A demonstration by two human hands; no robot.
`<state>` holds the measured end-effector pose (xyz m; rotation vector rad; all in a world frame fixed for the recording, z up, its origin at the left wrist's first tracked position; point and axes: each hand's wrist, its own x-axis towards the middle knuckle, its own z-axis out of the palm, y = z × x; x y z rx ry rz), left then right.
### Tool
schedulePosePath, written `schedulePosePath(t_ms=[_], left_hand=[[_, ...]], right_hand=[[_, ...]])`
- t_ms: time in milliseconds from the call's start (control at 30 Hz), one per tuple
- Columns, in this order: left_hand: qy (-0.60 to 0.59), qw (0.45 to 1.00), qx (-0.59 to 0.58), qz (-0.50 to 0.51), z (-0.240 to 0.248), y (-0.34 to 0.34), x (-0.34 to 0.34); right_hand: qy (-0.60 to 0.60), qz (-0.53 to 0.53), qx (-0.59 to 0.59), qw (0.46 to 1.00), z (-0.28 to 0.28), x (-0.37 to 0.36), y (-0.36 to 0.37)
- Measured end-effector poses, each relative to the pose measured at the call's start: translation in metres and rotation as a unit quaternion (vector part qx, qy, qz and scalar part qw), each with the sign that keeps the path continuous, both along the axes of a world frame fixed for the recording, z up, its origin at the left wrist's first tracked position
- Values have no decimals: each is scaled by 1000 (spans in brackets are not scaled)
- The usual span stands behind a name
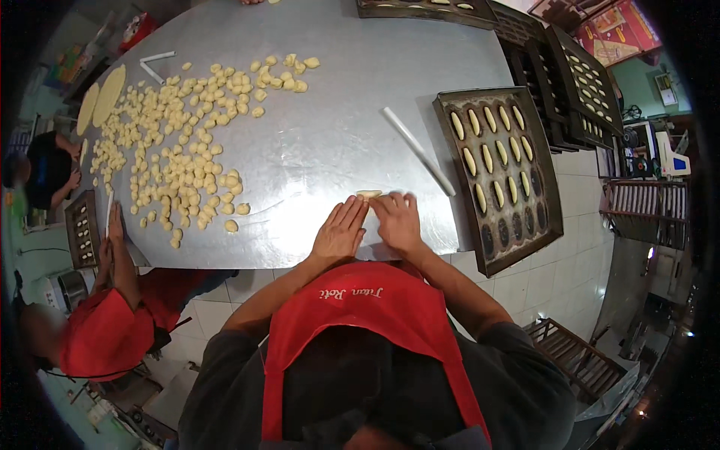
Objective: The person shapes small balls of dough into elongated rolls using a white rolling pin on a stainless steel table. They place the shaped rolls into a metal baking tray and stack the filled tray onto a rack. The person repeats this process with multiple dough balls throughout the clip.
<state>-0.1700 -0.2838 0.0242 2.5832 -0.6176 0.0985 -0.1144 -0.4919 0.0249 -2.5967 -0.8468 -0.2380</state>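
A small elongated piece of dough (369,193) lies on the metal table (330,135) at the fingertips of both hands. My left hand (341,229) rests flat with its fingers stretched out, their tips touching the near side of the dough. My right hand (398,225) has bent fingers, with thumb and forefinger at the dough's right end. Beyond it, a white rolling rod (418,151) lies slantwise. To the right, a dark metal baking tray (551,176) holds rows of shaped dough pieces (487,159); the hollows nearest me hold none.
Many dough balls (184,169) spread over the table's left side, with flattened dough sheets (109,96) and white rods (152,67) beyond. At left, a person in red (112,330) holds another rod; a second person (49,169) stands farther off. Trays (589,82) are stacked at far right.
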Motion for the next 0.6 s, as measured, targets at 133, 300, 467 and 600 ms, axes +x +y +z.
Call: schedulePosePath(t_ms=[133, 300, 467, 600], left_hand=[[66, 986, -154, 17, 19, 15, 33], [-13, 966, -179, 187, -1, 96, 99], [11, 966, -139, 218, -17, 177, 205], [5, 977, -96, 192, 7, 162, 293]], right_hand=[[230, -69, 70, 968, 4, 88, 50], [42, -47, 12, 998, 1, 12, 75], [10, -63, -44, 997, 23, 26, 81], [41, -82, 20, 996, 11, 77, 85]])
